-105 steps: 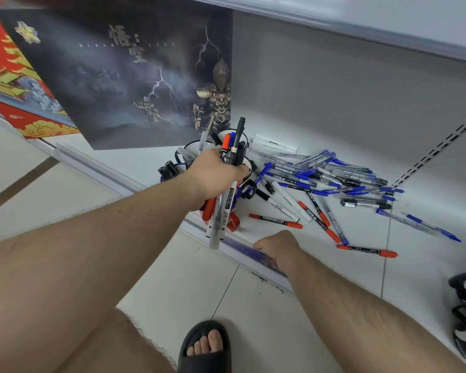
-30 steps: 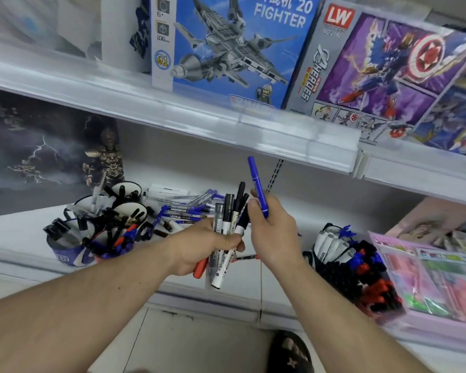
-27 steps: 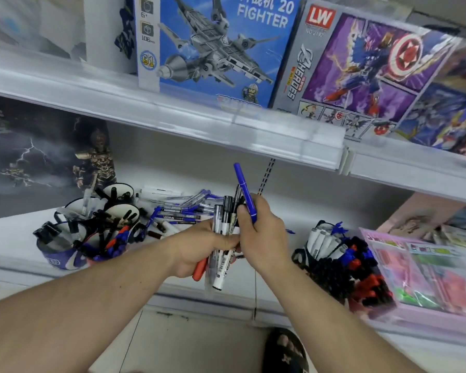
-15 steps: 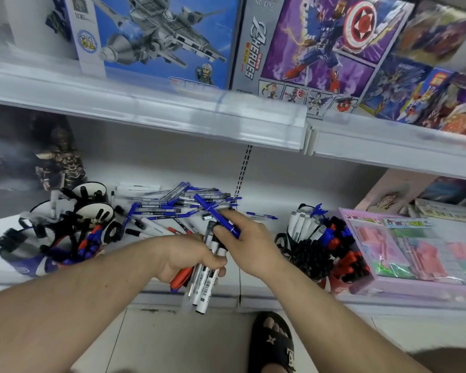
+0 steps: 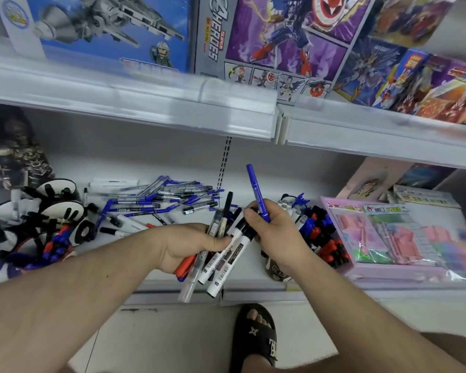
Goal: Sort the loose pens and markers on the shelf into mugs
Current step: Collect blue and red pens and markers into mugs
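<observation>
My left hand (image 5: 189,244) grips a bundle of markers (image 5: 222,254) with white, black and red barrels, their tips hanging over the shelf's front edge. Right beside it, my right hand (image 5: 276,232) holds a blue pen (image 5: 256,189) upright, its cap pointing up. Behind the hands a pile of loose blue and black pens (image 5: 167,197) lies on the white shelf (image 5: 253,281). At the left stand mugs (image 5: 62,208) stuffed with pens. More mugs of markers (image 5: 318,227) stand to the right of my right hand, partly hidden by it.
A pink packaged stationery set (image 5: 404,235) lies at the right. The upper shelf edge (image 5: 172,103) overhangs, with toy boxes (image 5: 280,39) on it. A dark poster (image 5: 8,157) stands at the back left. My sandalled foot (image 5: 256,337) is on the floor below.
The view swung from the left mugs to the shelf's middle. My right hand took a blue pen, dipped it toward the bundle, and now holds it upright again beside my left hand.
</observation>
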Available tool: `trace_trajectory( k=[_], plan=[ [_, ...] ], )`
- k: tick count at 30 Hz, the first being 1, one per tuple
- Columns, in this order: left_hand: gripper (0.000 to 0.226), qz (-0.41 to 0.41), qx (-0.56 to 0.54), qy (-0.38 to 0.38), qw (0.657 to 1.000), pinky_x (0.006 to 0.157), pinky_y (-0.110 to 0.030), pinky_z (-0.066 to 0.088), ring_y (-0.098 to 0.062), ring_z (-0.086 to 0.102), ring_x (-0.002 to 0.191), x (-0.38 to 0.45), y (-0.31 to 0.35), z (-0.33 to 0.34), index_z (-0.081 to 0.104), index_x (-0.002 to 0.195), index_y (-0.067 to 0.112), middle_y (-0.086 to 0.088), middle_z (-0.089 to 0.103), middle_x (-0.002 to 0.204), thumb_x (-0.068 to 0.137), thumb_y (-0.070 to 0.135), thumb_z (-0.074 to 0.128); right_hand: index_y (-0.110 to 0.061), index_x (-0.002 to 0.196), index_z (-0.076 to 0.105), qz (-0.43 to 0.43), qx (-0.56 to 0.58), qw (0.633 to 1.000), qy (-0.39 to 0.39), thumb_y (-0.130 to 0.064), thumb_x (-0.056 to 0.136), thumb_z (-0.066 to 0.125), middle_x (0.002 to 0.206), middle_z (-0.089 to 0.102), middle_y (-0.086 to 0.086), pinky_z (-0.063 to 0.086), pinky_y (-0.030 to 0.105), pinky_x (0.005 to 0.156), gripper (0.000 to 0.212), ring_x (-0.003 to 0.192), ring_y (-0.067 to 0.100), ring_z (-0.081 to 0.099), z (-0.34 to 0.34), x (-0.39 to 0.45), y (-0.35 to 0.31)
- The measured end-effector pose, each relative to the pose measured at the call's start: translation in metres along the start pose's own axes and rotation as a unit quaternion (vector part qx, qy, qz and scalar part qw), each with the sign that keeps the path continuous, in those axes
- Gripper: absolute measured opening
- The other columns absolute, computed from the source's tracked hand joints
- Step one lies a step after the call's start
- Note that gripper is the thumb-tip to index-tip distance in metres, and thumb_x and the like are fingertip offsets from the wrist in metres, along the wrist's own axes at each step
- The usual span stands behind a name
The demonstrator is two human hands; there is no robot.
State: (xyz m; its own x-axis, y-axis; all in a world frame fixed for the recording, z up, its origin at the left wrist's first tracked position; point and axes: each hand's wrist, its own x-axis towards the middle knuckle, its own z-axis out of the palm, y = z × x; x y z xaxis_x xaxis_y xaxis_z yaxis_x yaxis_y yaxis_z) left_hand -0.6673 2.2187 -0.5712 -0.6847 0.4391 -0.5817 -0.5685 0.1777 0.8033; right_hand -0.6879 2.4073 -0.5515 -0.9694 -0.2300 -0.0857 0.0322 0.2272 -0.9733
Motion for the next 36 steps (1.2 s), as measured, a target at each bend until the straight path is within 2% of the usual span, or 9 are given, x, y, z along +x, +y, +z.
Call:
trace_trajectory(
  k=[3, 5, 8, 13, 18, 23, 28, 32, 36],
  plan=[
    [0.036, -0.007, -0.004, -0.005, 1.0, 0.085, -0.041, 0.041, -0.025, 0.06, 0.088, 0.007, 0.001, 0.003, 0.079, 0.078, 0.022, -0.005, 0.072, 0.087, 0.055, 0.048, 0.083, -0.014, 0.089, 0.056, 0.031, -0.018, 0.999, 0.006, -0.022, 0.1, 0.054, 0.065, 0.05, 0.005, 0.037, 0.026, 0.043, 0.014, 0.047, 0.013, 0.043, -0.018, -0.005, -0.001],
    [0.024, -0.021, 0.003, 0.012, 1.0, 0.073, -0.033, 0.043, -0.022, 0.06, 0.077, 0.012, 0.004, 0.008, 0.077, 0.081, 0.018, -0.005, 0.072, 0.082, 0.074, 0.041, 0.078, -0.014, 0.092, 0.055, 0.035, -0.078, 0.996, 0.009, -0.025, 0.102, 0.052, 0.067, 0.055, 0.008, 0.042, 0.026, 0.043, 0.014, 0.048, 0.019, 0.048, -0.028, -0.007, 0.0],
    [0.017, -0.026, 0.015, 0.072, 0.997, 0.054, -0.021, 0.039, -0.015, 0.054, 0.055, 0.023, 0.012, 0.018, 0.069, 0.089, 0.013, -0.002, 0.068, 0.066, 0.093, 0.028, 0.063, -0.017, 0.093, 0.052, 0.041, -0.156, 0.987, 0.025, -0.027, 0.102, 0.049, 0.052, 0.053, -0.006, 0.039, 0.023, 0.039, 0.014, 0.042, 0.017, 0.052, -0.047, -0.005, -0.002],
    [0.009, 0.047, 0.029, 0.15, 0.987, 0.062, -0.032, 0.045, -0.022, 0.065, 0.068, 0.052, 0.021, 0.037, 0.063, 0.084, 0.01, -0.011, 0.07, 0.077, 0.092, 0.011, 0.061, -0.011, 0.095, 0.055, 0.04, -0.272, 0.96, 0.056, -0.019, 0.101, 0.051, 0.051, 0.059, 0.006, 0.042, 0.022, 0.039, 0.011, 0.038, 0.016, 0.056, -0.099, 0.009, -0.024],
    [0.015, 0.092, 0.044, 0.154, 0.983, 0.069, -0.032, 0.046, -0.021, 0.063, 0.074, 0.075, 0.029, 0.057, 0.064, 0.077, 0.004, -0.014, 0.066, 0.076, 0.09, 0.01, 0.06, -0.007, 0.094, 0.053, 0.062, -0.327, 0.938, 0.098, -0.011, 0.098, 0.052, 0.071, 0.069, 0.017, 0.061, 0.049, 0.064, 0.006, 0.06, 0.033, 0.071, -0.163, 0.016, -0.024],
    [0.018, 0.126, 0.037, 0.168, 0.977, 0.069, -0.031, 0.043, -0.019, 0.059, 0.068, 0.092, 0.034, 0.079, 0.061, 0.07, 0.011, -0.011, 0.065, 0.067, 0.087, 0.007, 0.061, -0.01, 0.094, 0.051, 0.098, -0.404, 0.896, 0.16, -0.01, 0.098, 0.049, 0.089, 0.072, 0.015, 0.059, 0.04, 0.059, 0.004, 0.066, 0.032, 0.069, -0.208, 0.019, 0.016],
    [0.008, 0.136, -0.02, 0.182, 0.974, 0.065, -0.023, 0.045, -0.011, 0.059, 0.058, 0.102, 0.03, 0.084, 0.058, 0.085, 0.009, -0.005, 0.063, 0.064, 0.092, 0.006, 0.06, -0.011, 0.106, 0.054, 0.112, -0.498, 0.841, 0.18, -0.016, 0.096, 0.049, 0.093, 0.07, 0.014, 0.054, 0.04, 0.066, 0.012, 0.079, 0.032, 0.066, -0.215, 0.034, 0.071],
    [0.007, 0.13, -0.013, 0.203, 0.97, 0.056, -0.016, 0.046, -0.004, 0.057, 0.049, 0.107, 0.025, 0.077, 0.057, 0.086, 0.008, -0.006, 0.063, 0.066, 0.091, 0.005, 0.059, -0.004, 0.115, 0.053, 0.097, -0.542, 0.818, 0.166, -0.011, 0.1, 0.047, 0.087, 0.059, 0.014, 0.036, 0.032, 0.061, 0.018, 0.072, 0.028, 0.049, -0.2, 0.043, 0.104],
    [0.008, 0.126, -0.027, 0.21, 0.969, 0.064, -0.023, 0.046, -0.011, 0.059, 0.056, 0.108, 0.021, 0.072, 0.057, 0.086, 0.01, -0.005, 0.064, 0.064, 0.091, 0.006, 0.062, -0.005, 0.115, 0.05, 0.1, -0.574, 0.801, 0.138, 0.001, 0.094, 0.047, 0.094, 0.063, 0.015, 0.049, 0.036, 0.062, 0.023, 0.069, 0.032, 0.06, -0.184, 0.042, 0.14]
  ],
)
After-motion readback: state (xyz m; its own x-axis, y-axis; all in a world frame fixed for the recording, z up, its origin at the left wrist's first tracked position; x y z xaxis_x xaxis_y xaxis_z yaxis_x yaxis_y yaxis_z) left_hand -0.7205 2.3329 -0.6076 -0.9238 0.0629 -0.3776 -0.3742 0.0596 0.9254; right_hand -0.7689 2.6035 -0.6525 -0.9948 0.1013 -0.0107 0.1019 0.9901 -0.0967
